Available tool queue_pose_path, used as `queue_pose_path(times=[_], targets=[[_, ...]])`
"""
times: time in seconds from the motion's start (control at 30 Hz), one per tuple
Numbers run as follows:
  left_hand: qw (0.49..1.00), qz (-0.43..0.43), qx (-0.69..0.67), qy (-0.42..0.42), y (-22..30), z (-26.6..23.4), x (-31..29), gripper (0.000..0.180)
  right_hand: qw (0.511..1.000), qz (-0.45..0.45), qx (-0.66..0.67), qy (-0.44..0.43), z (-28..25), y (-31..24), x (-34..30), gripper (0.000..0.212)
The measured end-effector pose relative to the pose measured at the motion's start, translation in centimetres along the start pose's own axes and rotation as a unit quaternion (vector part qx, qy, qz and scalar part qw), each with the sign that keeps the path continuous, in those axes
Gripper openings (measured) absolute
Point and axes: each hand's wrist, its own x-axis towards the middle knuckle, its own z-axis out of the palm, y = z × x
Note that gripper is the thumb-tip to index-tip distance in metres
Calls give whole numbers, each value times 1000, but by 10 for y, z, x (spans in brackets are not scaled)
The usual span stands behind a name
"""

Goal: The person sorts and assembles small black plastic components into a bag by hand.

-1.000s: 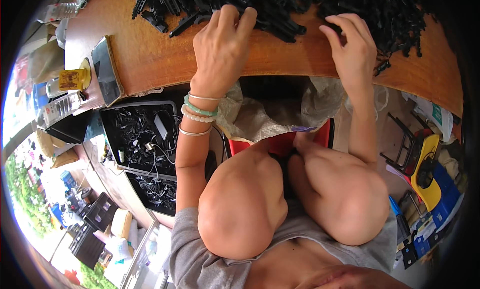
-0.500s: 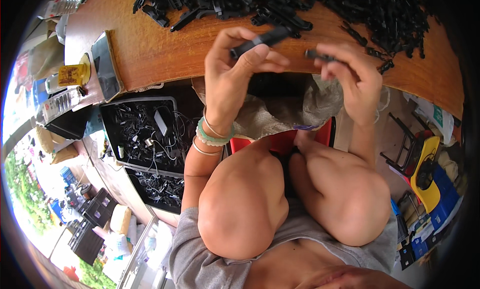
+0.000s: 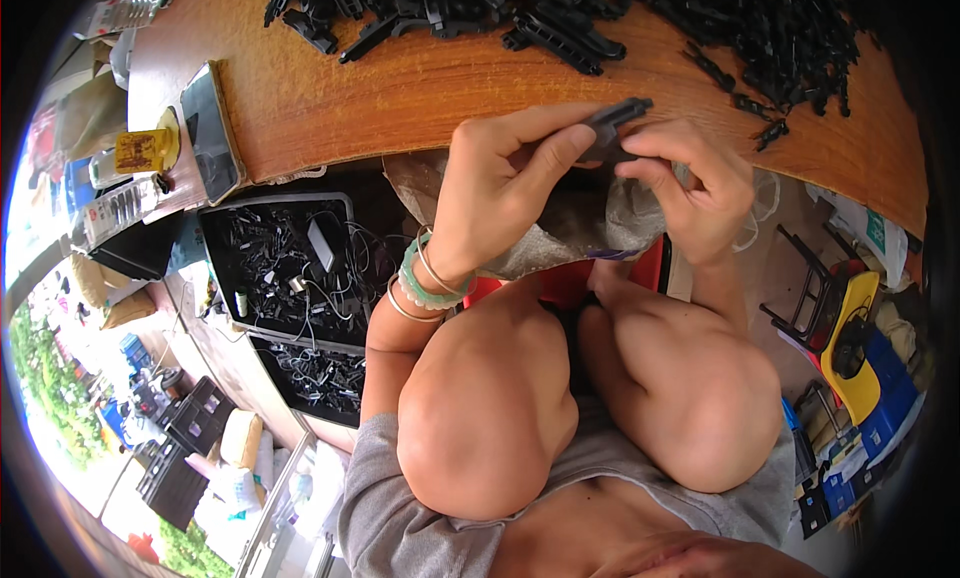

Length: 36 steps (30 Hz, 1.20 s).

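Note:
Above the table's near edge, my left hand [image 3: 520, 178] pinches a long black plastic part [image 3: 615, 123] between thumb and fingers, its far end tilted up to the right. My right hand [image 3: 695, 183] is brought up against that part, thumb and forefinger pressed together at its near right side. The small black plastic piece in my right fingers is almost wholly hidden by them. Several similar long black parts [image 3: 565, 43] lie heaped on the wooden table [image 3: 370, 98] beyond my left hand. A pile of smaller black pieces [image 3: 770, 48] spreads at the far right.
A phone [image 3: 212, 133] and a yellow container [image 3: 143, 151] are on the table's left side. Below stand black bins [image 3: 350, 213] of dark parts and cables. A woven sack [image 3: 520, 248] hangs open under the table edge, above my knees. A yellow and black chair [image 3: 852, 353] is at right.
My hands have come together: the left moved right and slightly down with the long black part. The right, with its small piece, moved down slightly and now meets that part.

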Motion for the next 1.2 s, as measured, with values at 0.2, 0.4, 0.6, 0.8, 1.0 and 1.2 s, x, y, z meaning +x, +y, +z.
queue_pose_path(times=[0.2,0.4,0.6,0.8,1.0,1.2], targets=[[996,57,67,-33,-5,-1,1,32,1000,16,26,8,0,-4,-3,21],[951,231,208,0,-13,2,0,38,997,35,64,31,2,-5,-6,24],[926,259,273,-34,-6,-2,2,34,997,68,28,-4,-1,-8,-2,32],[923,272,266,-47,-9,0,6,31,997,66,24,35,3,4,-13,33],[934,258,241,-53,-7,0,10,28,998,51,14,43,0,4,-12,32],[940,249,218,-86,-18,-14,14,34,993,105,47,-37,-7,3,-5,32]])
